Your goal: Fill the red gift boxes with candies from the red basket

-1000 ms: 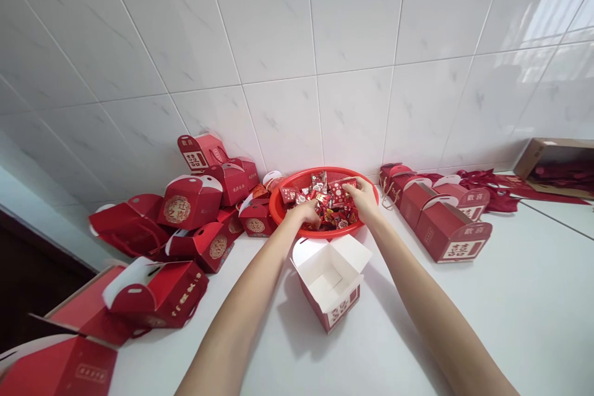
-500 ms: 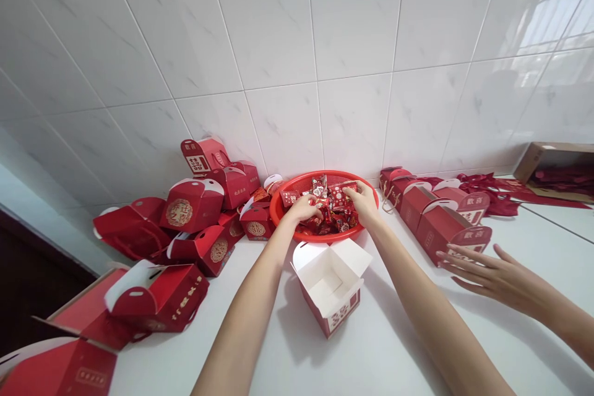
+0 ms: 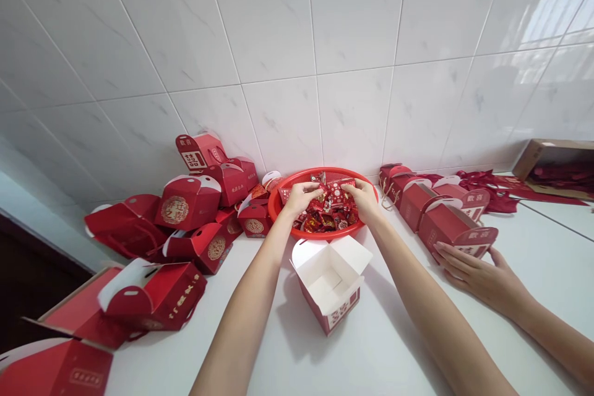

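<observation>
A red plastic basket (image 3: 273,213) holds many shiny red wrapped candies (image 3: 327,221). Over its left side, my left hand (image 3: 301,199) is closed, thumb and fingers round a red wrapped candy. My right hand (image 3: 364,200) reaches in from the right, pinching a red patterned packet (image 3: 341,190) between thumb and fingers. Just in front of the basket, between my forearms, stands an open paper gift box (image 3: 329,288), white inside with red printed sides. Its flaps are spread and its inside shows nothing but bare white walls.
Red gift boxes (image 3: 188,201) are piled on the left. More closed boxes (image 3: 445,226) line up on the right, where another person's hand (image 3: 482,275) touches the nearest one. Behind them lie red ribbons (image 3: 487,189) and a cardboard box (image 3: 557,164). A tiled wall (image 3: 352,117) backs the table.
My left hand has lifted slightly and turned, its fingers now round a candy. My right hand stays at the packet. The other person's hand has come to rest against the nearest right-hand box.
</observation>
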A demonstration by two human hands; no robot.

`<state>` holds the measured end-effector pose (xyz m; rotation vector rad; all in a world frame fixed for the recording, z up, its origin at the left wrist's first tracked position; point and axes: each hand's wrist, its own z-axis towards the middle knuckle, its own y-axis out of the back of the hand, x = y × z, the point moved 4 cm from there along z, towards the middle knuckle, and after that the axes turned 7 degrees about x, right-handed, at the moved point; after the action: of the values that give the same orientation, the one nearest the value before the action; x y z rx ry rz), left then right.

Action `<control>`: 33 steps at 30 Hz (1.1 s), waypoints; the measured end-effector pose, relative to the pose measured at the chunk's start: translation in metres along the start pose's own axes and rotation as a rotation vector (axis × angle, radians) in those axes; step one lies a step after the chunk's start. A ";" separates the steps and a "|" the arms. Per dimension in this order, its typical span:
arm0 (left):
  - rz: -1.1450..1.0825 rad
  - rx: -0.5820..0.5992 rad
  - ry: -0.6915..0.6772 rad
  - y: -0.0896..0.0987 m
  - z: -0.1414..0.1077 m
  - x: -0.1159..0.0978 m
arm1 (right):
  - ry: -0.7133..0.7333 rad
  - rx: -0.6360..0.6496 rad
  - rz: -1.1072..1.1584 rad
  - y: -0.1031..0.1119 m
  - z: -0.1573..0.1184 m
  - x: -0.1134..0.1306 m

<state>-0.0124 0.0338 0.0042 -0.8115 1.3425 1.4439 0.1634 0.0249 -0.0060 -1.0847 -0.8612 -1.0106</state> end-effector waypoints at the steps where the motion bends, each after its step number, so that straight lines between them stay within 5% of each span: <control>1: -0.009 -0.008 -0.010 0.001 0.000 0.000 | 0.004 0.007 0.003 0.000 0.000 0.000; 20: -0.204 -0.006 -0.025 -0.005 -0.003 -0.002 | -0.003 0.058 -0.003 -0.001 -0.001 0.001; 28: 0.221 -0.360 0.085 0.013 -0.006 0.004 | 0.000 0.029 -0.020 0.001 0.000 0.000; 33: 0.492 -0.236 0.182 0.012 -0.006 0.010 | 0.015 -0.018 0.001 0.000 -0.001 0.002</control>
<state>-0.0279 0.0309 -0.0019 -0.8118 1.6045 1.9790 0.1646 0.0233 -0.0045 -1.0911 -0.8404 -1.0263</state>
